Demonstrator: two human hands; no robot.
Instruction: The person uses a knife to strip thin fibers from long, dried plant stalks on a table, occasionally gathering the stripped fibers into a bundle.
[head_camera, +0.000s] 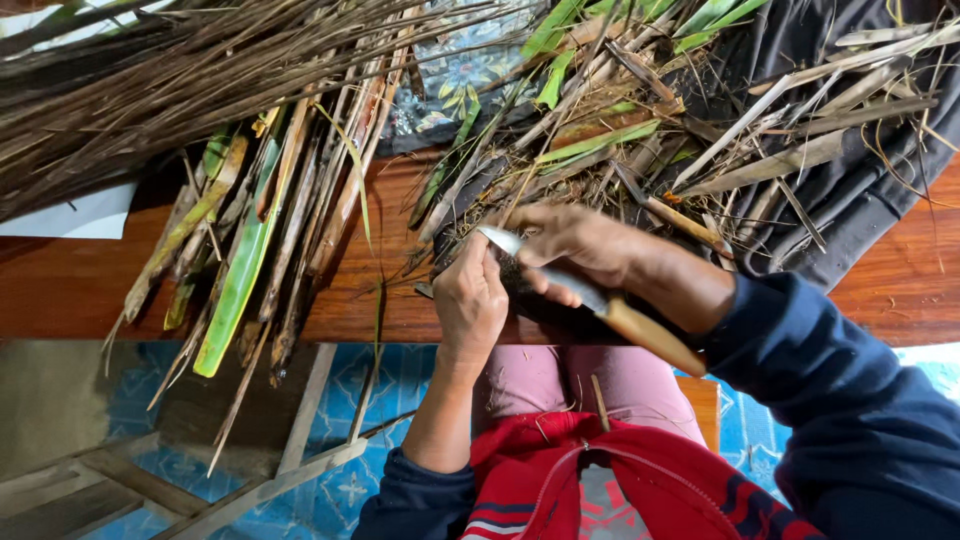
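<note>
Knife with a wooden handle and a steel blade lies across the middle of the view, blade tip toward 10 o'clock, handle toward 4 o'clock. At 9 o'clock of it, long green and brown leaf strips hang over the edge of the wooden tabletop; a white sheet lies beyond them. Dry brown stalks fill the 11 o'clock corner. The left hand has its fingers curled shut on a dark piece pressed against the blade. The right hand has its fingers wrapped tight around the knife. At 1 o'clock, a heap of leaf trimmings crowds the hands, spreading onto a dark cloth.
</note>
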